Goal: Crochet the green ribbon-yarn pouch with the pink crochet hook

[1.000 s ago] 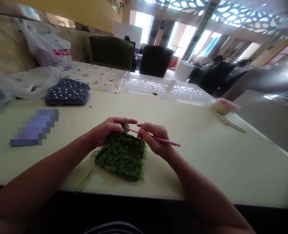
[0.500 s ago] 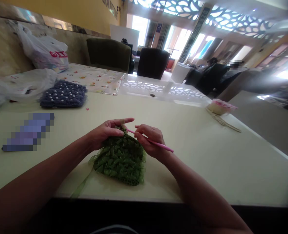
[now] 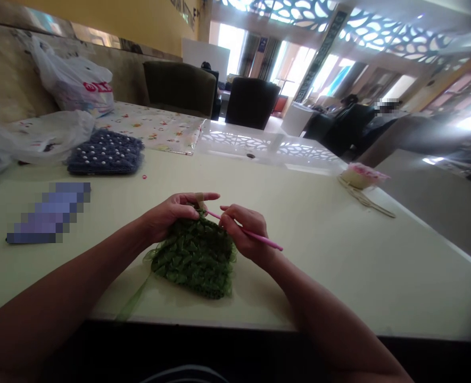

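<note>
A sheer, flat green ribbon tail (image 3: 134, 299) runs down to the near edge of the pale, smooth tabletop (image 3: 339, 276). Just in from the middle of that edge is your dark-green, ruffled, roughly square ribbon piece (image 3: 193, 260). Your left hand (image 3: 175, 215) pinches its top edge, a strand looped over the fingers; your right hand (image 3: 245, 226) grips a slim, pink, rod-like hook (image 3: 263, 241). The body looks well built up in ruffles, with the top edge still being worked; how many rows are left, you cannot tell. The hook's tip is lost among stitches and fingers, and the underside is hidden.

Toward the left edge, a flat bluish oblong (image 3: 51, 213) is pixelated beyond recognition. Farther in sit 1 tiny pink ring (image 3: 144, 176) and a navy, ruffled piece with white beads (image 3: 105, 153), partly overlapped by a crumpled, translucent plastic bag (image 3: 51, 135) cut off at left. A pink-and-cream bundle (image 3: 363, 175) rests by the right edge. Beyond the far edge, 2 dark, high-backed chairs (image 3: 251, 101) stand.
</note>
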{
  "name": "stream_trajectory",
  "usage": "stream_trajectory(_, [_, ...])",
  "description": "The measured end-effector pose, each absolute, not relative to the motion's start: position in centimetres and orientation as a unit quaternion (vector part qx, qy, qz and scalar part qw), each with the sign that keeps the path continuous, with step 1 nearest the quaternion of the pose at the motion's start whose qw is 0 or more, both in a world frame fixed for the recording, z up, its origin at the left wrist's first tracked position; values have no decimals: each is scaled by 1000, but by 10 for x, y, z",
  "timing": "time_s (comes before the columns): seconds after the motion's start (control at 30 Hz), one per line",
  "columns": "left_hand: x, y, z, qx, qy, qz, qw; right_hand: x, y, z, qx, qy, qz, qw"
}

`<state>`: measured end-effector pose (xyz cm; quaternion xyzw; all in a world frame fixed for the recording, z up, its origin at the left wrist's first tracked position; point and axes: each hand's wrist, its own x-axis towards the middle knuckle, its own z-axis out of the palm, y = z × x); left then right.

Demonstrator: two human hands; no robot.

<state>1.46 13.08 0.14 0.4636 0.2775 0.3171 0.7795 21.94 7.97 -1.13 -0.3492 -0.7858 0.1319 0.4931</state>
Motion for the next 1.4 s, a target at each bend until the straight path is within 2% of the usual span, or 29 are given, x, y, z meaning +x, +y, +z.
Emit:
stream_trajectory(0.2, [12, 130, 8, 497, 300, 324, 747, 227, 81, -1, -365, -723, 300, 504])
stream_trajectory(0.33, [16, 127, 7, 503, 287, 314, 753, 227, 87, -2, -324, -748, 319, 483])
stream_trajectory(0.4, [21, 122, 3, 491, 277, 304, 767, 223, 89, -6, -301, -789, 236, 481])
stream_trajectory(0.53, [32, 112, -7, 471, 280, 299, 781, 218, 91, -15, -280, -847, -41, 449])
stream_trajectory(0.63, [31, 113, -7, 511, 268, 307, 757, 221, 92, -16, -296, -838, -91, 450])
stream_trajectory(0.83, [23, 123, 2, 598, 273, 360, 662, 224, 93, -13, -284, -803, -18, 523])
stream_trajectory(1.0, [25, 123, -2, 561, 279, 321, 710, 223, 90, -15, -278, -810, 17, 517])
stream_trajectory(1.13, [19, 124, 3, 522, 271, 325, 741, 226, 86, -5, -294, -787, 137, 525])
stream_trajectory(1.27, [10, 127, 13, 517, 271, 364, 725, 232, 85, 8, -282, -767, 239, 525])
stream_trajectory(1.4, [7, 127, 19, 550, 260, 362, 706, 233, 86, 9, -269, -773, 250, 517])
